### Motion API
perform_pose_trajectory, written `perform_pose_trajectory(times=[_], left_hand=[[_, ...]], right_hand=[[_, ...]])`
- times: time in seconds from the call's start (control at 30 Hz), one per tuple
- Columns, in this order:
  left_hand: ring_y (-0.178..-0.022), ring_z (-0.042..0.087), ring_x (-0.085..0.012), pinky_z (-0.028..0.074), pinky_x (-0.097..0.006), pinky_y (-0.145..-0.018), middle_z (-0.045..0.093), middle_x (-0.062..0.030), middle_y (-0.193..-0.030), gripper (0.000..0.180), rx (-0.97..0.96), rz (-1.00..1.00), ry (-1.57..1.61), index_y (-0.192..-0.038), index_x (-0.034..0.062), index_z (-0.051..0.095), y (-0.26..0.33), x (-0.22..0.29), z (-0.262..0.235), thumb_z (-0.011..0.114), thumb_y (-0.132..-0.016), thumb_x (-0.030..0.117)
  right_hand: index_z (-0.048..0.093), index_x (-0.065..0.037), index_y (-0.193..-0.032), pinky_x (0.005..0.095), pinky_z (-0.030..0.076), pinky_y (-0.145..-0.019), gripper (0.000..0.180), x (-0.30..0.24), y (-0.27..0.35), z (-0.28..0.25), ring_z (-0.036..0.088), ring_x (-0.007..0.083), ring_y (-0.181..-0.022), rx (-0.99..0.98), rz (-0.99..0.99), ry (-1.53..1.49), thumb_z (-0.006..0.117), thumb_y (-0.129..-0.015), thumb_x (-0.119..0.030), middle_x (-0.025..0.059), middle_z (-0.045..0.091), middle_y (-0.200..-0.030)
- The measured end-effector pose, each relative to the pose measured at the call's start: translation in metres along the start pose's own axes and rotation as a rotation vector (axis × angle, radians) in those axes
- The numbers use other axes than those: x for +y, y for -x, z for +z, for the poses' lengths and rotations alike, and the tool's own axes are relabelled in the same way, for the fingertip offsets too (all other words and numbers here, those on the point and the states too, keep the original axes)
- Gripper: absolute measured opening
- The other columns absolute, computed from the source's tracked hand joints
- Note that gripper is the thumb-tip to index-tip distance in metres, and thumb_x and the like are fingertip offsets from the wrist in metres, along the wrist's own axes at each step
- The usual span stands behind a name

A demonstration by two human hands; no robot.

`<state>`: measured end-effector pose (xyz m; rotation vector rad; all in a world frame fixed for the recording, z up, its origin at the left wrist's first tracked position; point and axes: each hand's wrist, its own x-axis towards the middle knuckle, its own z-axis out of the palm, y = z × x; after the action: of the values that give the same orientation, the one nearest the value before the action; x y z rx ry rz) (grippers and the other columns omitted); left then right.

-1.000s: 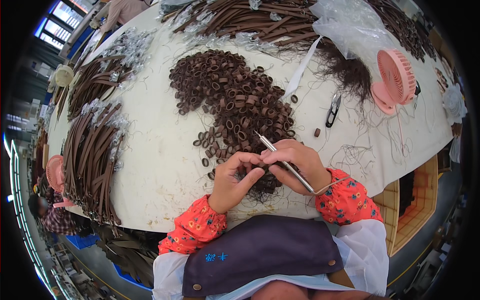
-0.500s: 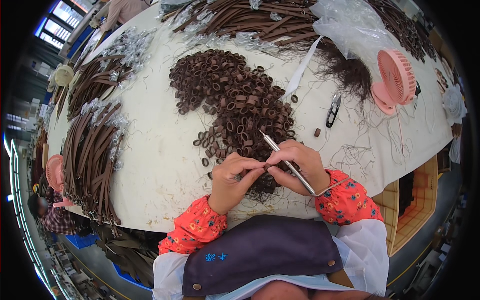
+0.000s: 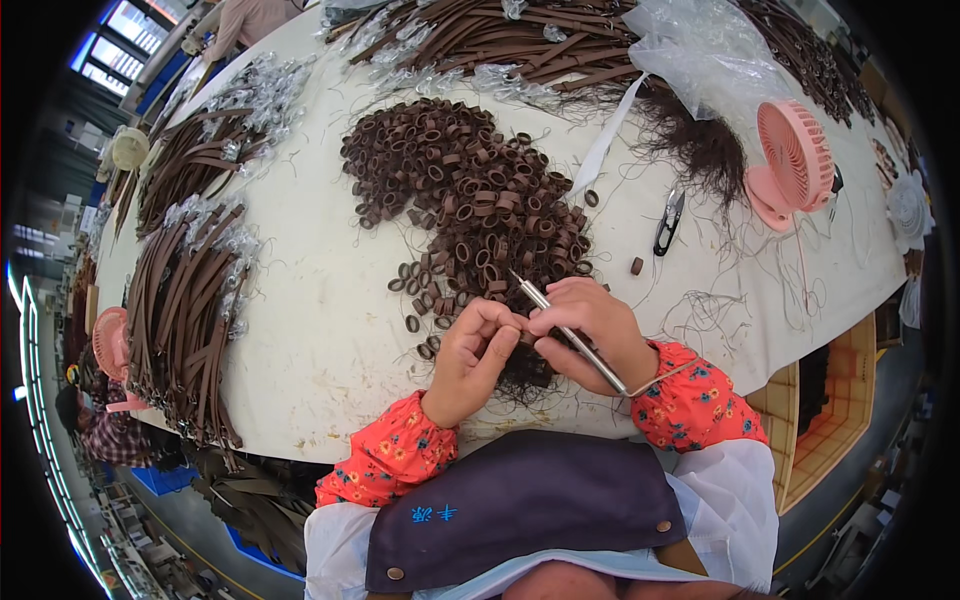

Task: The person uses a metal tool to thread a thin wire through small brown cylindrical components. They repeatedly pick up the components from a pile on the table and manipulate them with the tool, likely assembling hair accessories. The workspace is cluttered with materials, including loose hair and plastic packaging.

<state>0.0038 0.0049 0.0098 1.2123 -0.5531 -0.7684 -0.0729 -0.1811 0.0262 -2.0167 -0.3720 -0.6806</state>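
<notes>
My left hand [image 3: 468, 362] is closed in a pinch at the near end of a heap of small brown strap loops [image 3: 490, 205]. Between its thumb and forefinger sits a brown loop [image 3: 527, 335], mostly covered by the fingers. My right hand [image 3: 603, 328] has a silver pen-shaped tool [image 3: 600, 364] lying across its fingers, its thin pointed tip aimed up and left over the heap. A cord runs from the tool's rear end to the right cuff. The right thumb and fingertips meet the left ones at the loop.
Brown straps with clear wrapping lie in bundles at left [image 3: 180, 320] and along the far side [image 3: 500, 45]. Thread snips [image 3: 668, 222], a stray loop [image 3: 637, 266] and a pink fan [image 3: 790, 165] are at right. Loose threads are scattered about the white tabletop [image 3: 310, 330].
My left fingers have curled in more and the hand has turned slightly at the loop. The silver tool has shifted a little left in my right hand.
</notes>
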Motion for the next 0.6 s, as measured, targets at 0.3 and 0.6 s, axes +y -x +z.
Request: perform_pose_trajectory(times=[0.3,0.6], left_hand=[[-0.093,0.061,-0.0153,0.048,-0.028,-0.084,0.063,-0.0118,-0.103,0.007,0.008,0.084,-0.080,-0.105,0.0029,0.045,-0.001,-0.006,-0.002,0.048,-0.099,0.005],[-0.089,0.058,-0.0083,0.043,-0.020,-0.077,0.063,-0.0080,-0.104,0.007,0.032,0.089,-0.100,-0.105,0.0036,0.048,0.000,-0.004,-0.001,0.050,-0.099,0.007]], right_hand=[[0.060,-0.004,-0.099,0.0417,0.029,-0.108,0.021,-0.003,0.005,-0.019,0.064,0.0107,-0.073,-0.040,0.393,-0.651,0.046,-0.100,-0.019,0.0002,0.061,-0.065],[0.061,-0.005,-0.097,0.0420,0.030,-0.108,0.023,-0.004,0.002,-0.017,0.062,0.0092,-0.070,-0.102,0.384,-0.588,0.045,-0.101,-0.022,-0.0025,0.058,-0.060]])
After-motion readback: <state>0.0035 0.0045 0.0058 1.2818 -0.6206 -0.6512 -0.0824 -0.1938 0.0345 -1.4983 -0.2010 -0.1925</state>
